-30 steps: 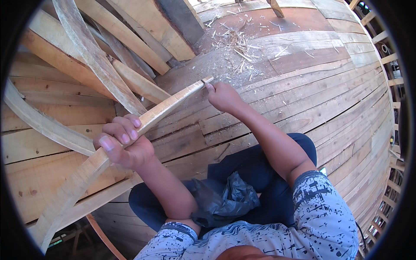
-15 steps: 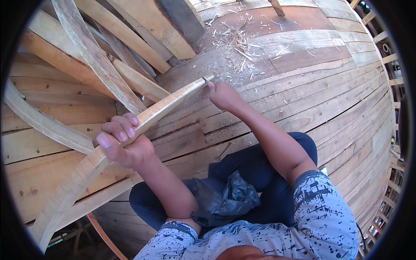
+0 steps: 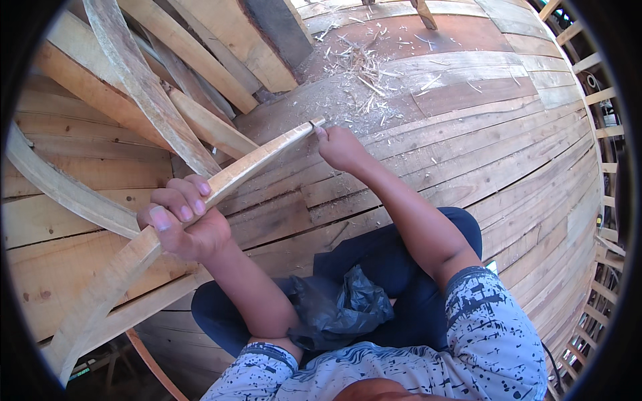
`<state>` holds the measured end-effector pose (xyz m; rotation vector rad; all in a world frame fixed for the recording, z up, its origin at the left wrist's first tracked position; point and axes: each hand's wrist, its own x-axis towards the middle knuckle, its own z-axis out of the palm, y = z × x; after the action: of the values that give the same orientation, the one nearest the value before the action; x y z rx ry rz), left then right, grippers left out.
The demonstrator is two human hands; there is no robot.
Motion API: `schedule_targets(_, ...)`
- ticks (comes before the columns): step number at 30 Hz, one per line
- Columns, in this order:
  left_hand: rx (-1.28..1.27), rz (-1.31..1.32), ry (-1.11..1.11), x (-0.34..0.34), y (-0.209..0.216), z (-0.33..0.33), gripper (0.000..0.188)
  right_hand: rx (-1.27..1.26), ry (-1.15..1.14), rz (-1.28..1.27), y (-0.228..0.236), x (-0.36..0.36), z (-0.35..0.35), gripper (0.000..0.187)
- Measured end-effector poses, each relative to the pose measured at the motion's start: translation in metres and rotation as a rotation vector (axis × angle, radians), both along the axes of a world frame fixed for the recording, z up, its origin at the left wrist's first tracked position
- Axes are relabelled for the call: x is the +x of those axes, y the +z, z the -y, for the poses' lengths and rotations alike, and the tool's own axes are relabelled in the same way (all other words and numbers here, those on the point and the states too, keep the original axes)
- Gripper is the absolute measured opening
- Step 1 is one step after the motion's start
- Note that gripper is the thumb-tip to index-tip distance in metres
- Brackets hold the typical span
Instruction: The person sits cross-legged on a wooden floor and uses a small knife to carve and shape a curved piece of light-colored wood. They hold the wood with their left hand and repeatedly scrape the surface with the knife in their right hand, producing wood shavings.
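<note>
A long pale wooden strip runs slantwise from the lower left up to the middle of the head view. My left hand is wrapped round it partway along, the thumb lying on its upper side. At the strip's far end, by a narrow dark band or line, my right hand is closed with the thumb against the end. What its curled fingers hold there is too small and hidden to make out. A crumpled black plastic bag lies in my lap, between my forearms.
Planking curves away beneath and to the right. Wood shavings are scattered ahead of my right hand. Several timbers lean at the upper left, beside a curved wooden rib. Slatted framework edges the right side.
The whole view has shifted a little. Both hands keep almost the same hold and place on the wooden strip.
</note>
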<state>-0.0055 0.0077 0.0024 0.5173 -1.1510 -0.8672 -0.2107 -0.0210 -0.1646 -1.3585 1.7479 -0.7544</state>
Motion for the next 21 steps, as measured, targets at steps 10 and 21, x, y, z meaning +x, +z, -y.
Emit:
schedule_targets(10,-0.225,0.046,-0.273,0.036,-0.013,0.010,0.021,-0.134,0.206,0.002,0.056,0.016,-0.021,0.049)
schedule_targets(21,-0.298,0.095,-0.342,0.035,-0.013,0.013,0.019,-0.004,0.203,0.018,0.068,0.007,-0.020,0.043)
